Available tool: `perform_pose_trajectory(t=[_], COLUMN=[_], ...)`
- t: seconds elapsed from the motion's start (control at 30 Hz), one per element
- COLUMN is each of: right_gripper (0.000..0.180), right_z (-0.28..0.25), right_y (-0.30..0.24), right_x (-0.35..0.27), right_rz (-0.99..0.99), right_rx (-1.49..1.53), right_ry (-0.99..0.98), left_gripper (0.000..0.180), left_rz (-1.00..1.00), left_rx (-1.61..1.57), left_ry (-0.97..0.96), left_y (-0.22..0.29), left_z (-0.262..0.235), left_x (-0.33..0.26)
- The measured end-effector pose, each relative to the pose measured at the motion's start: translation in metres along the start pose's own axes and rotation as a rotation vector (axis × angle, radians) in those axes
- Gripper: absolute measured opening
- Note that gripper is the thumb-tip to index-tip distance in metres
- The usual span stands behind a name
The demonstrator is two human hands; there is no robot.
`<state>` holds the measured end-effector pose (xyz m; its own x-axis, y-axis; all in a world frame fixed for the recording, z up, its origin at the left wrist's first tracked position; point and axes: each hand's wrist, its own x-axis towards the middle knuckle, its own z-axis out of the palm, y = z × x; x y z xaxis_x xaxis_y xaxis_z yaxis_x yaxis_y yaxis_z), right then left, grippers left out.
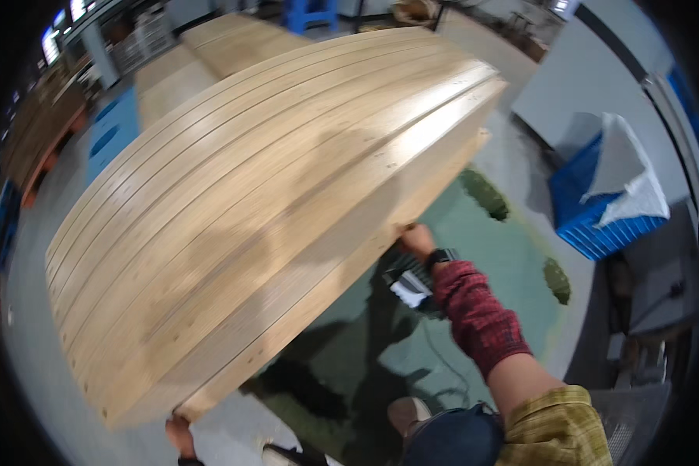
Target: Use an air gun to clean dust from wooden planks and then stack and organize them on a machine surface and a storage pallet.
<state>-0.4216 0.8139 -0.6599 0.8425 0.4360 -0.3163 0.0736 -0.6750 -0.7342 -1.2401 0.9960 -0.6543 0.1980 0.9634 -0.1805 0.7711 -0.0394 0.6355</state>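
A large, pale wooden panel with long grooves (272, 179) fills the middle of the view and slants from lower left to upper right. My left hand (180, 436) is closed on its near left corner, fingertips hidden beneath the wood. Farther along the same near edge, my right hand (418, 242) grips the lower rail with its fingers curled in; a dark watch sits on that wrist. Just below my right hand lies a dark corded device with a white part (412, 289), whose exact kind I cannot make out.
Underfoot is a green surface (474, 334) with dark oval patches. On the right stands a blue crate (610, 221) with white sheeting hanging over it. More pale boards (233, 43) lie behind the panel, near a blue stool (311, 14). A blue slab (115, 133) rests at left.
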Motion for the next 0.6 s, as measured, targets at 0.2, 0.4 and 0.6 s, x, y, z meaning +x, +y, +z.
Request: perform_pose_trajectory(t=[0.2,0.4,0.6], right_gripper=[0.041,0.025,0.018], right_z=[-0.049,-0.061,-0.105], right_y=[-0.005,0.008,0.0], right_x=[-0.029,-0.069,-0.151], right_rz=[0.065,0.037,0.052], right_rx=[0.4,0.946,1.112], right_ry=[0.065,-0.13,0.011], left_gripper=[0.062,0.059,0.04], left_rz=[-0.298,-0.26,-0.375], left_rx=[0.51,0.52,0.159], left_ry=[0.037,0.012,-0.029], left_y=[0.127,0.099,0.194], left_z=[0.0,-0.029,-0.055], left_x=[0.002,-0.05,-0.096])
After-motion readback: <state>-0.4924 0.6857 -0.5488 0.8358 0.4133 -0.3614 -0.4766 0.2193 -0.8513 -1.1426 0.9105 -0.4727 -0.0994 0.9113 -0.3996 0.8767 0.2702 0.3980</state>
